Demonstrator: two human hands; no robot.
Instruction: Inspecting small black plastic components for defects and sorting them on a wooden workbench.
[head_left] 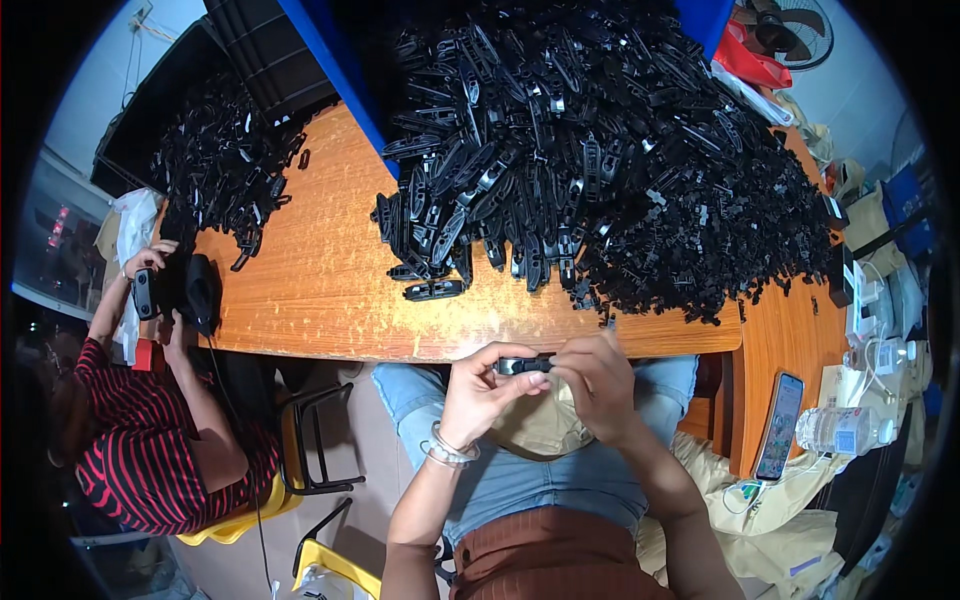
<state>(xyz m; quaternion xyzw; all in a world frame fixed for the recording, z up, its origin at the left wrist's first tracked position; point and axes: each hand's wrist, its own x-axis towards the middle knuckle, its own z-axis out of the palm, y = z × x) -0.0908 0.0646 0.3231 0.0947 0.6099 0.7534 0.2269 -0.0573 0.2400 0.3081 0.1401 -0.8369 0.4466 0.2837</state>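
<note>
One black part (512, 367) is above the person's lap, just off the worktop (300, 320) near edge, its long axis running left to right, roughly along that edge. The left hand (480, 395) grasps it, thumb below and fingers above; its far end points toward the right hand (598, 385), whose bent fingers are right at that end. Whether the right grip is closed on anything is hidden; I cannot tell.

Counted: one part in the hands; one heap of long black parts (520, 150) back from the near edge; one heap of small black pieces (710, 235) merging into it toward the right edge, both too many to count singly; one phone (780, 425) by the near right corner.
</note>
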